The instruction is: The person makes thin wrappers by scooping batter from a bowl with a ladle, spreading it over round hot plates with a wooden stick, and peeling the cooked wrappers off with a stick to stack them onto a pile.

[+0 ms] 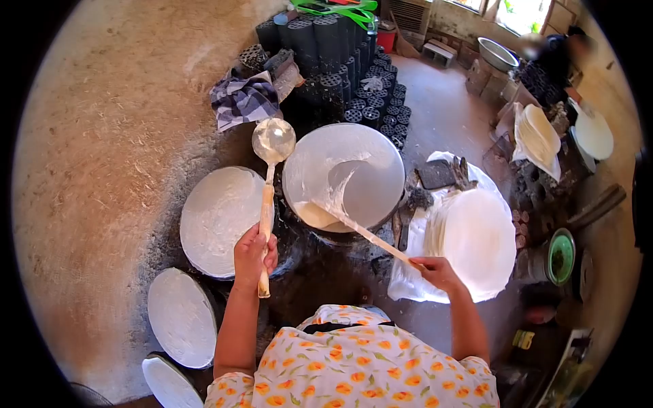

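Observation:
My left hand (255, 253) is closed round the wooden handle of a metal ladle (273, 141), whose round bowl is raised beside a large round pan. My right hand (437, 271) grips the end of a long wooden paddle (371, 234). The paddle's flat head lies in the near left part of the large pan (371, 153), which has a whitish coating and a smooth round patch inside. A white round lid (221, 221) lies left of the pan, below the ladle bowl. To the right, a stack of thin white round sheets (476, 241) rests on white cloth.
Black cylindrical briquettes (316, 44) are stacked behind the pan, with a checked cloth (241, 102) to their left. More white discs (181, 317) stand at lower left. A green-rimmed bowl (561, 256) is at right. Another person (554, 61) works at the upper right.

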Demonstrator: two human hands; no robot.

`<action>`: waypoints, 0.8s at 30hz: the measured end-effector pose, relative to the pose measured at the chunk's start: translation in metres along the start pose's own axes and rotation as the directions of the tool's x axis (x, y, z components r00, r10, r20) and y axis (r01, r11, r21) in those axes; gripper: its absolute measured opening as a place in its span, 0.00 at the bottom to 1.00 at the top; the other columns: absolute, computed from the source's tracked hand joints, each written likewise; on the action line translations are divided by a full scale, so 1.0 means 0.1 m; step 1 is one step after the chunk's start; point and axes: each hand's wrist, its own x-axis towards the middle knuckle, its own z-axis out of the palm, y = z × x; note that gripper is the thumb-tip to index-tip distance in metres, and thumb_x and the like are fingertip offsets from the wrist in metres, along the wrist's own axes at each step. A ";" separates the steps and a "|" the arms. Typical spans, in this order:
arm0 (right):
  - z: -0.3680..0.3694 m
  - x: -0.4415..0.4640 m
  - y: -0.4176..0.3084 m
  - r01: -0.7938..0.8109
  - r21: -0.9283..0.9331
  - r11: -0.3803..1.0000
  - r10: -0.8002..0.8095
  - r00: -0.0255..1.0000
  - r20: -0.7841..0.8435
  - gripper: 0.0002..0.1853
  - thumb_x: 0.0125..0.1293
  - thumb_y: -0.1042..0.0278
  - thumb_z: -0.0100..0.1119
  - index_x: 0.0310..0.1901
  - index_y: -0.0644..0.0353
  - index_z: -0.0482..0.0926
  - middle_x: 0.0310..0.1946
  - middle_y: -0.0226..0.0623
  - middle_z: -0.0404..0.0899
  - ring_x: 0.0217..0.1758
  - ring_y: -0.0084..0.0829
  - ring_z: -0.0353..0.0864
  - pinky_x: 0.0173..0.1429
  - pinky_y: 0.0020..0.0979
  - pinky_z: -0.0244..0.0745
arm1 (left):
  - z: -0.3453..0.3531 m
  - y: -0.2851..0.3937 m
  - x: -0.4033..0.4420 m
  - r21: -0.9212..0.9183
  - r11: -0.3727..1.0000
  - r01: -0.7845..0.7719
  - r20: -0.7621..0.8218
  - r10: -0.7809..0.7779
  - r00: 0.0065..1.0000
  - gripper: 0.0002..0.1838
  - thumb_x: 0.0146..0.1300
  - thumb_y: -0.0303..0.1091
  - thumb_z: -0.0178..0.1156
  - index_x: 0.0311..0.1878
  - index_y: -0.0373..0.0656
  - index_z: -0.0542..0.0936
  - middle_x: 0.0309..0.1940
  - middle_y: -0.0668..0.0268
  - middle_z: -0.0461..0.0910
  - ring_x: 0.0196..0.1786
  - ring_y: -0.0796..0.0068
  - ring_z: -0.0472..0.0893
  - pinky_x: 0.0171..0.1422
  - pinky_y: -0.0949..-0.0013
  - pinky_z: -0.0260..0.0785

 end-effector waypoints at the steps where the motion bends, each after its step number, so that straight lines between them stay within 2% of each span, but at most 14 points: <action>1: 0.24 0.00 0.05 0.108 0.003 0.994 -0.107 0.991 -0.078 0.23 0.58 0.84 0.52 0.53 0.50 0.81 0.38 0.25 0.84 0.35 0.17 0.76 0.39 0.21 0.71 | -0.04 0.02 -0.02 0.009 1.000 -0.014 0.015 0.014 1.000 0.17 0.68 0.31 0.47 0.57 0.33 0.69 0.27 0.66 0.70 0.15 0.84 0.65 0.14 0.79 0.62; 3: 0.83 0.04 -0.14 0.388 -0.112 0.915 -0.403 0.893 -0.199 0.22 0.58 0.84 0.53 0.51 0.47 0.82 0.39 0.36 0.84 0.36 0.24 0.80 0.40 0.25 0.73 | -0.14 0.07 -0.07 0.006 1.000 -0.028 0.041 0.028 0.999 0.17 0.68 0.31 0.47 0.57 0.34 0.69 0.27 0.66 0.70 0.15 0.84 0.65 0.14 0.79 0.62; 4: 1.09 -0.02 -0.43 0.368 -0.170 0.914 -0.399 0.893 -0.211 0.24 0.59 0.81 0.53 0.53 0.42 0.80 0.34 0.41 0.81 0.35 0.35 0.81 0.40 0.31 0.75 | -0.19 0.09 -0.10 0.007 1.000 -0.025 0.042 0.024 0.999 0.17 0.68 0.31 0.47 0.57 0.34 0.69 0.26 0.66 0.70 0.15 0.84 0.65 0.14 0.79 0.62; 6: 1.51 0.04 -0.60 0.377 -0.537 0.754 -0.557 0.800 -0.221 0.29 0.55 0.82 0.53 0.57 0.38 0.76 0.29 0.40 0.76 0.30 0.40 0.79 0.35 0.36 0.74 | -0.31 0.11 -0.15 -0.003 1.000 -0.016 0.050 0.016 0.999 0.18 0.68 0.31 0.47 0.58 0.33 0.69 0.26 0.67 0.70 0.15 0.84 0.65 0.15 0.79 0.62; 7: 1.55 -0.02 -0.61 0.368 -0.545 0.753 -0.554 0.802 -0.225 0.29 0.55 0.82 0.53 0.57 0.38 0.76 0.29 0.40 0.76 0.30 0.40 0.79 0.35 0.36 0.74 | -0.38 0.13 -0.17 -0.004 1.000 -0.011 0.052 0.011 0.999 0.18 0.68 0.31 0.46 0.58 0.33 0.69 0.26 0.67 0.70 0.15 0.84 0.65 0.15 0.79 0.62; 9: 1.61 -0.15 -0.65 0.141 -0.755 0.641 -0.487 0.835 -0.258 0.32 0.57 0.79 0.51 0.61 0.31 0.71 0.26 0.44 0.71 0.30 0.49 0.77 0.35 0.43 0.74 | -0.55 0.17 -0.23 -0.014 1.000 -0.002 0.059 0.002 0.998 0.18 0.68 0.31 0.46 0.58 0.33 0.69 0.26 0.67 0.69 0.15 0.84 0.65 0.15 0.79 0.62; 11: 1.48 -0.36 -0.55 0.087 -0.758 0.647 -0.426 0.865 -0.265 0.35 0.58 0.79 0.51 0.63 0.27 0.66 0.27 0.45 0.71 0.29 0.49 0.78 0.33 0.44 0.74 | -0.72 0.21 -0.30 0.009 1.000 0.015 0.065 -0.015 0.998 0.18 0.68 0.30 0.46 0.58 0.34 0.69 0.25 0.67 0.69 0.15 0.84 0.65 0.15 0.79 0.62; 13: 1.47 -0.48 -0.46 -0.188 -0.830 0.525 -0.289 0.878 -0.381 0.35 0.58 0.79 0.50 0.63 0.26 0.66 0.27 0.45 0.71 0.27 0.48 0.78 0.30 0.44 0.74 | -0.85 0.23 -0.36 -0.005 1.000 0.023 0.055 -0.022 0.998 0.17 0.69 0.30 0.45 0.58 0.35 0.69 0.25 0.67 0.69 0.15 0.84 0.65 0.15 0.79 0.62; 15: 1.66 -0.38 -0.42 -0.219 -0.822 0.526 -0.275 0.871 -0.408 0.34 0.59 0.76 0.54 0.64 0.25 0.65 0.31 0.44 0.72 0.28 0.47 0.80 0.31 0.44 0.75 | -0.96 0.25 -0.40 0.011 1.000 0.007 0.071 -0.008 0.997 0.17 0.69 0.30 0.45 0.59 0.35 0.69 0.25 0.67 0.69 0.15 0.84 0.65 0.15 0.79 0.62; 17: 2.00 -0.17 -0.51 -0.008 -0.775 0.632 -0.399 0.854 -0.335 0.33 0.61 0.74 0.51 0.65 0.26 0.63 0.32 0.45 0.73 0.28 0.47 0.80 0.32 0.45 0.76 | -1.01 0.25 -0.43 0.005 1.000 0.002 0.078 -0.002 0.997 0.17 0.69 0.30 0.45 0.58 0.35 0.69 0.25 0.67 0.69 0.15 0.84 0.66 0.15 0.80 0.62; 19: 2.34 -0.01 -0.77 0.019 -0.793 0.609 -0.357 0.899 -0.252 0.32 0.64 0.73 0.48 0.66 0.26 0.62 0.34 0.46 0.74 0.31 0.48 0.80 0.35 0.45 0.76 | -1.05 0.26 -0.44 -0.009 1.000 0.000 0.093 0.001 0.996 0.17 0.69 0.30 0.45 0.58 0.34 0.69 0.26 0.67 0.70 0.15 0.85 0.66 0.15 0.80 0.62; 20: 2.37 0.00 -0.84 0.014 -0.794 0.608 -0.357 0.898 -0.257 0.32 0.64 0.73 0.48 0.66 0.26 0.62 0.34 0.46 0.74 0.31 0.48 0.80 0.35 0.45 0.76 | -1.06 0.26 -0.44 -0.011 1.000 0.001 0.098 0.000 0.995 0.17 0.69 0.30 0.45 0.58 0.34 0.69 0.26 0.67 0.70 0.15 0.85 0.66 0.15 0.80 0.62; 22: 2.40 -0.03 -0.95 -0.094 -0.772 0.628 -0.164 0.955 -0.249 0.31 0.65 0.72 0.47 0.66 0.24 0.61 0.35 0.47 0.74 0.34 0.50 0.80 0.38 0.46 0.76 | -1.09 0.28 -0.44 0.012 1.000 -0.007 0.104 0.005 0.995 0.16 0.69 0.30 0.45 0.57 0.34 0.70 0.26 0.67 0.70 0.15 0.85 0.66 0.15 0.80 0.62; 24: 2.23 -0.25 -0.75 -0.126 -0.770 0.625 -0.158 0.946 -0.283 0.31 0.65 0.72 0.46 0.66 0.23 0.61 0.36 0.47 0.74 0.35 0.50 0.80 0.39 0.45 0.76 | -1.13 0.27 -0.43 0.008 1.000 -0.005 0.114 0.004 0.993 0.16 0.69 0.30 0.45 0.57 0.34 0.70 0.25 0.67 0.70 0.15 0.85 0.66 0.15 0.80 0.62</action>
